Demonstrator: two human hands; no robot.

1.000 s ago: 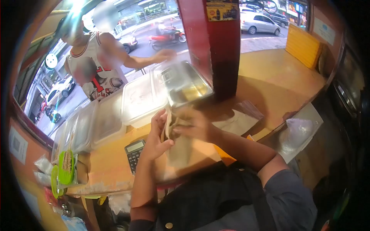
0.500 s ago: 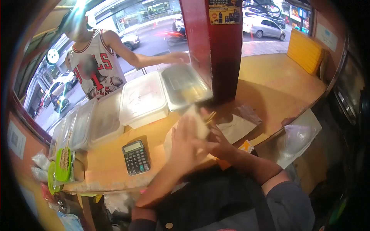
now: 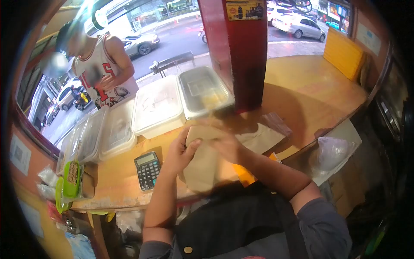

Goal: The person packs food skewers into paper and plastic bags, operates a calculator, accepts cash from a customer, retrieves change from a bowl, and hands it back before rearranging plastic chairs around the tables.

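A brown paper bag (image 3: 202, 168) is held over the counter in front of me. My left hand (image 3: 183, 149) grips its upper left side, the thumb pressed on the near face and the fingers behind. At the upper right of the bag, my right hand (image 3: 229, 147) has its fingers closed on the paper, though they are somewhat blurred. What the bag contains is hidden. More brown paper (image 3: 263, 139) lies flat to the right of my right hand. A black calculator (image 3: 148, 171) rests left of my left forearm.
Lidded plastic containers line the far side, including a white one (image 3: 158, 105) and a clear one (image 3: 205, 90). A red post (image 3: 246, 56) rises behind them. A person in a sleeveless jersey (image 3: 103, 71) stands across the counter (image 3: 116, 185). Green holders (image 3: 71, 179) stand at left.
The skewer-like sticks seen by my right hand no longer show. My hands now hold the bag lower and flatter. The person opposite has drawn an arm back from the clear container.
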